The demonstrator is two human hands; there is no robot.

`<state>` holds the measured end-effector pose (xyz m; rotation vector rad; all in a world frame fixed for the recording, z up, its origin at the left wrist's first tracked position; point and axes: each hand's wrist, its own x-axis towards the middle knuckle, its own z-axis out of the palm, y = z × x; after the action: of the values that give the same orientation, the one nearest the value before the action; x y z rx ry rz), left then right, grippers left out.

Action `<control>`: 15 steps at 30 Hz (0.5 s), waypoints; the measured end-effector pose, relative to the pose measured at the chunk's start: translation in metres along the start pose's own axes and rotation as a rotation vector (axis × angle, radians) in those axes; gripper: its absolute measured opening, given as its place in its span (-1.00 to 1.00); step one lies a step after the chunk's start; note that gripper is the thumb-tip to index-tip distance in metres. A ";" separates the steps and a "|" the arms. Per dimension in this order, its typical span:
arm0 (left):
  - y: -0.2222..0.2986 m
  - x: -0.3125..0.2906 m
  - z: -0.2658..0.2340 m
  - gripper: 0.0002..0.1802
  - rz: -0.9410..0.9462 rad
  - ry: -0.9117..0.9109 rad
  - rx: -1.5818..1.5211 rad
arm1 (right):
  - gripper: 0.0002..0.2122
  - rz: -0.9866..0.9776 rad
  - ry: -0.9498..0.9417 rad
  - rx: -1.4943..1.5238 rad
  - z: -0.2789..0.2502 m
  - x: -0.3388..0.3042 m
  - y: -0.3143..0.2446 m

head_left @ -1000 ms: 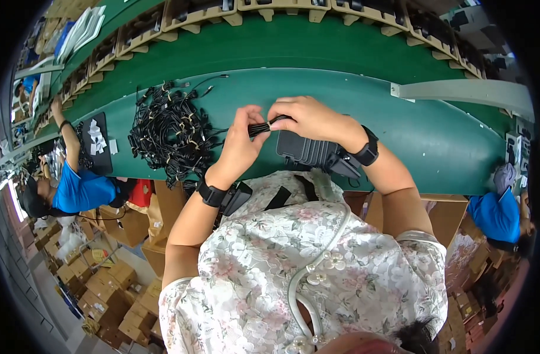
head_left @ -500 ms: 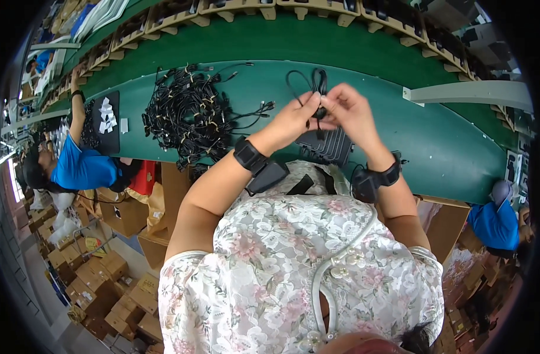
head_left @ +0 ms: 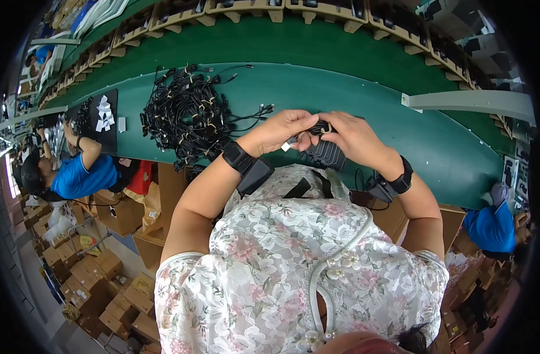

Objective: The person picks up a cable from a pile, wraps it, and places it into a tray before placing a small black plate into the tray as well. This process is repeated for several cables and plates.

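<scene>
A coiled black cable [head_left: 322, 127] is held between my two hands, over the green work surface. My left hand [head_left: 281, 131] pinches it from the left, and a pale plug end [head_left: 289, 143] sticks out below those fingers. From the right, my right hand [head_left: 357, 139] is closed around the coil, hiding much of it. Just under my hands sits a black ribbed object [head_left: 329, 156], partly covered by them. To the left lies a big heap of bundled black cables [head_left: 187, 112] with tan ties, several plug ends pointing toward my left hand.
Beyond the green table [head_left: 388, 127] runs a row of tan trays [head_left: 240, 8] holding dark parts. A pale metal bracket [head_left: 458, 100] reaches in at right. White slips [head_left: 104, 114] lie on a black mat at left. People in blue work at both sides; cardboard boxes [head_left: 107, 262] stand behind.
My hands have come lower, and the cable's loops no longer stand up above them. The plug end now shows. At left, the co-worker's raised arm has dropped; the trays have shifted slightly right.
</scene>
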<state>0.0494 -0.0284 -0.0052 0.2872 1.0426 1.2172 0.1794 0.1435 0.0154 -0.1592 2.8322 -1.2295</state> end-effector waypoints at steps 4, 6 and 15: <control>-0.003 0.003 0.004 -0.65 0.156 0.190 -0.076 | -0.70 0.063 0.282 -0.002 -0.013 0.006 0.033; -0.009 0.001 -0.003 -0.65 0.146 0.217 -0.028 | -0.72 0.198 0.433 0.016 -0.043 0.014 0.062; -0.045 -0.022 -0.018 -0.63 0.068 0.400 0.049 | -0.66 0.545 0.706 -0.679 -0.187 0.052 0.197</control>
<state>0.0643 -0.0705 -0.0343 0.1181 1.4182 1.3436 0.0963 0.4072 -0.0007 1.1505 3.3451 -0.1897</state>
